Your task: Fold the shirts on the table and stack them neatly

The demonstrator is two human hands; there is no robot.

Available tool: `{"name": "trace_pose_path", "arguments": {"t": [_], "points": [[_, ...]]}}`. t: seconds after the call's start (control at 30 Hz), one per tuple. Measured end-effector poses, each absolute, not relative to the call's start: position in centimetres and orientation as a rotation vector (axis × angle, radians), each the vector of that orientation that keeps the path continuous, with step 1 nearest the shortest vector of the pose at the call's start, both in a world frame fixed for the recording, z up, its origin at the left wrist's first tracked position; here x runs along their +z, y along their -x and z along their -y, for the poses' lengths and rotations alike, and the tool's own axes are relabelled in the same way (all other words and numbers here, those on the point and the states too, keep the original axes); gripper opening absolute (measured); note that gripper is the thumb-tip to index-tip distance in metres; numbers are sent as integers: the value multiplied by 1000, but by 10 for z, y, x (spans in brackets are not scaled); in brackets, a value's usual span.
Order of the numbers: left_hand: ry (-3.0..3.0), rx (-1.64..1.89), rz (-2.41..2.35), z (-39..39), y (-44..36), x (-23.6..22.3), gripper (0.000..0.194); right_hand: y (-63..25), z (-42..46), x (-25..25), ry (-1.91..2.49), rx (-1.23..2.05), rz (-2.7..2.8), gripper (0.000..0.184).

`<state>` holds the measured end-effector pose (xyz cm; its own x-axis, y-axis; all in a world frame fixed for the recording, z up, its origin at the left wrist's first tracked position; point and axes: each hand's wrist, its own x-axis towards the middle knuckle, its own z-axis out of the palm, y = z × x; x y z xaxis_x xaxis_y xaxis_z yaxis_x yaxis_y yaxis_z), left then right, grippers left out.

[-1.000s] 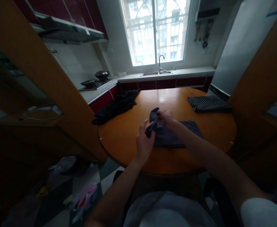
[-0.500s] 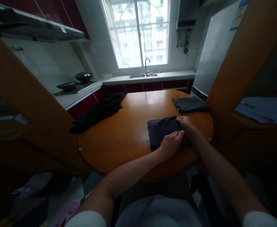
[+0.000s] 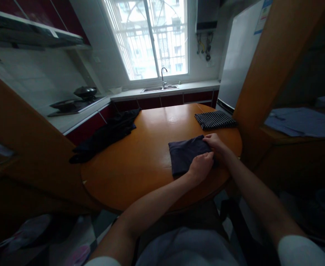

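Observation:
A dark navy folded garment lies flat near the right front of the wooden table; its exact kind cannot be made out. My left hand is closed on its near right part, the forearm reaching across from the left. At the far right corner, my right hand pinches the edge between thumb and fingers. Part of the garment's right side is hidden behind my hands. Just beyond, a folded black-and-white striped garment rests near the table's right edge.
Dark crumpled clothing lies along the table's left edge, partly hanging over it. Behind the table run a counter with a sink and a stove with a wok. Wooden posts flank both sides, and a white fridge stands at the right.
The camera view has shifted, so the scene sits slightly further left. Both hands keep their hold on the navy garment, and its right side looks drawn in a little under them.

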<state>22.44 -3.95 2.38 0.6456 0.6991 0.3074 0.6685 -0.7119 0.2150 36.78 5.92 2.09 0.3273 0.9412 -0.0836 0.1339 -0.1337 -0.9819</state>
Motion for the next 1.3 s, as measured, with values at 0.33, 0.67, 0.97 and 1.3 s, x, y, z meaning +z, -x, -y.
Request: {"name": "trace_pose_path", "arguments": {"t": [0.33, 0.67, 0.97, 1.3], "points": [[-2968, 685, -844, 34, -224, -7, 12, -377, -65, -11, 1546, 835, 1096, 6], [-2789, 657, -870, 25, -208, 13, 29, -380, -71, -24, 1595, 674, 1303, 9], [-2806, 202, -1363, -52, -133, 23, 50, -376, -68, -16, 1832, 472, 1522, 19], [-2817, 273, -1357, -53, -133, 11, 48, -316, -56, -4, 1884, 45, 2125, 53]]}}
